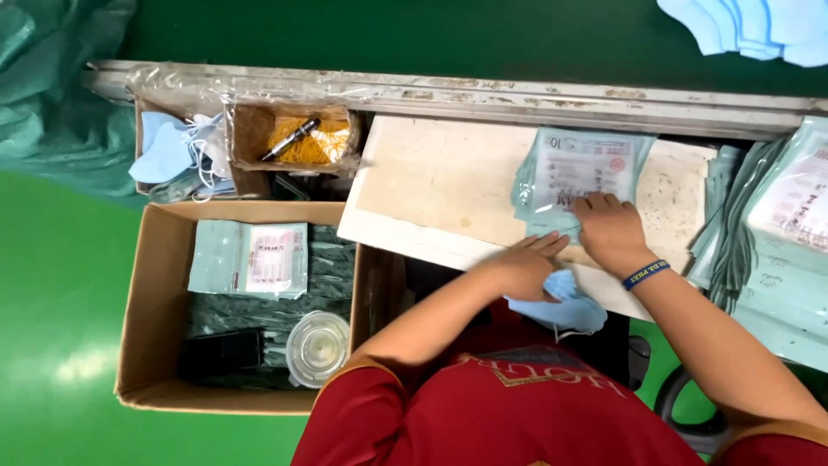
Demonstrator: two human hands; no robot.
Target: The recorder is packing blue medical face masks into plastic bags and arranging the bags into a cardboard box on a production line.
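Observation:
A stack of flat clear-and-teal packets [580,168] lies on a white board [431,185]. My right hand [611,231] rests on the near edge of the top packet, fingers curled over its opening. Just to its left, my left hand [524,266] holds a bunch of light blue face masks [565,304] at the board's near edge. The masks hang partly below the board, over my lap.
A cardboard box [159,285] at left holds packed packets, a dark phone [222,352] and a clear lidded cup [317,345]. Small boxes behind hold blue masks [168,151], yellow bands and a pen [291,139]. More packets pile at right [789,224]. Blue masks lie top right [750,26].

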